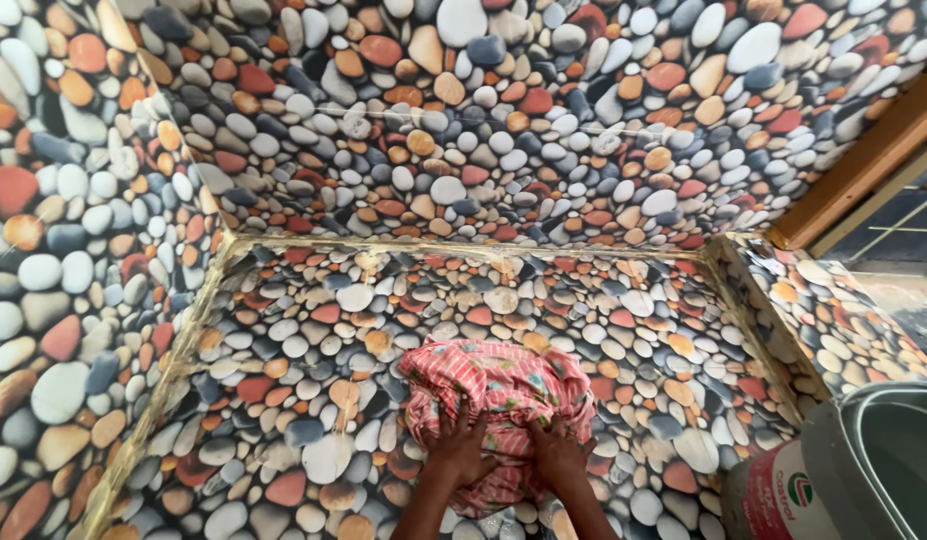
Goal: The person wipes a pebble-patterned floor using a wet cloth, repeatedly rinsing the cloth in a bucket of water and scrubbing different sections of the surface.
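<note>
Fingers (461, 420) of the left hand (461, 450) spread flat over a bunched pink striped cloth (498, 395), pressing down on it. Beside it, the right hand (558, 450) lies on the same cloth, its fingers also splayed and touching the fabric, gripping nothing. The cloth sits in a wet heap on the pebble-patterned floor (313, 400), near the middle of a shallow tiled basin, whose walls (483, 130) carry the same pebble pattern. A grey bucket (863, 470) stands at the lower right, apart from the cloth.
</note>
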